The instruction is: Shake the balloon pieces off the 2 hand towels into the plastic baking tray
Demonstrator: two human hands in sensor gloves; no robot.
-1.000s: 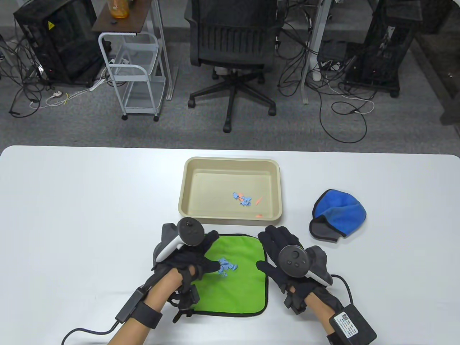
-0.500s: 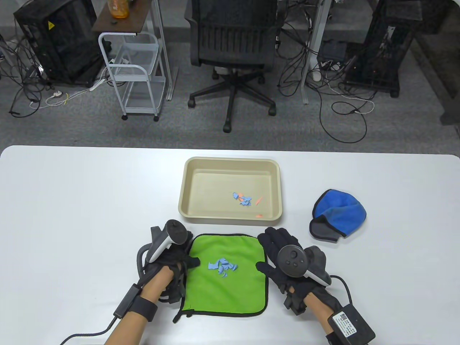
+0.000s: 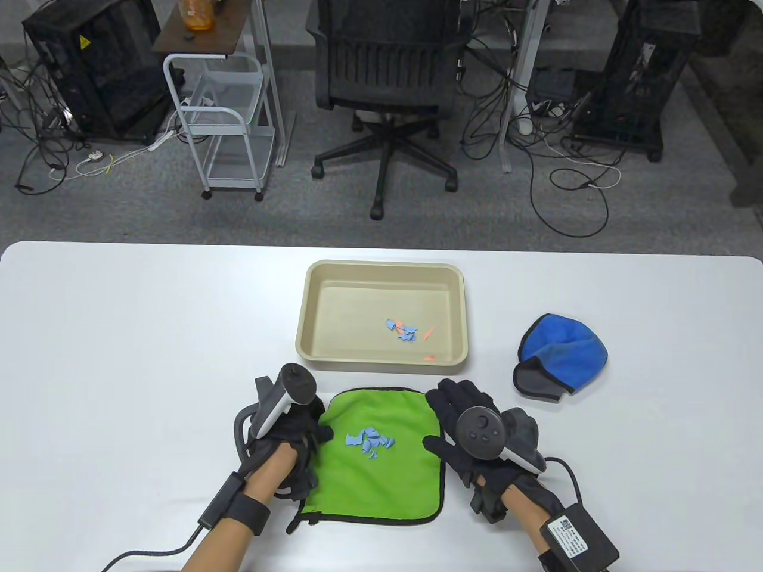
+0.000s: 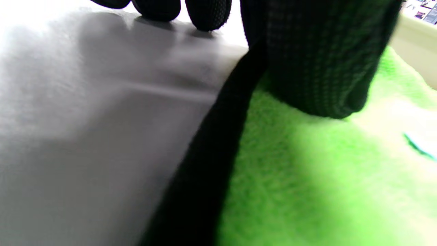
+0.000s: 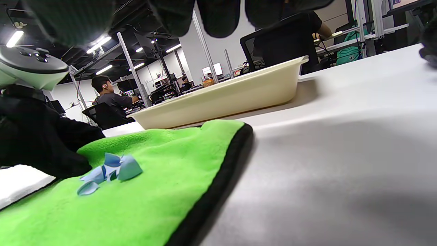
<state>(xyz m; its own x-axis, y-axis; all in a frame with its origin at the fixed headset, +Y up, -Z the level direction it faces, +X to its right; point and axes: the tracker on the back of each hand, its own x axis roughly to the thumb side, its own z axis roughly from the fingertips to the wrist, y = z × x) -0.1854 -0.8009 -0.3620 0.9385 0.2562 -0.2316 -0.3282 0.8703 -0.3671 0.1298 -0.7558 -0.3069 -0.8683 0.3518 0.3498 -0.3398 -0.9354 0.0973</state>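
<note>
**Green towel about to lift: the spill risk sits in the middle**

While the blue scraps (image 3: 368,442) lie loose in the centre of the green towel (image 3: 381,471), any uneven lift could tip them onto the table (image 3: 119,333) before they reach the tray (image 3: 381,360). The left hand (image 3: 286,432) is at the towel's left edge, thumb pressed on the cloth; whether the fingers beneath pinch it I cannot tell. The right hand (image 3: 477,435) rests just beside the right edge, fingers relaxed and holding nothing. If one side rises alone, the cloth will likely slope and shed the scraps early.

The tray stands just beyond the towel's far edge and already holds some scraps, so the carry is short. The blue towel (image 3: 560,357) lies crumpled to the right, well apart. Bare table lies to the left.
</note>
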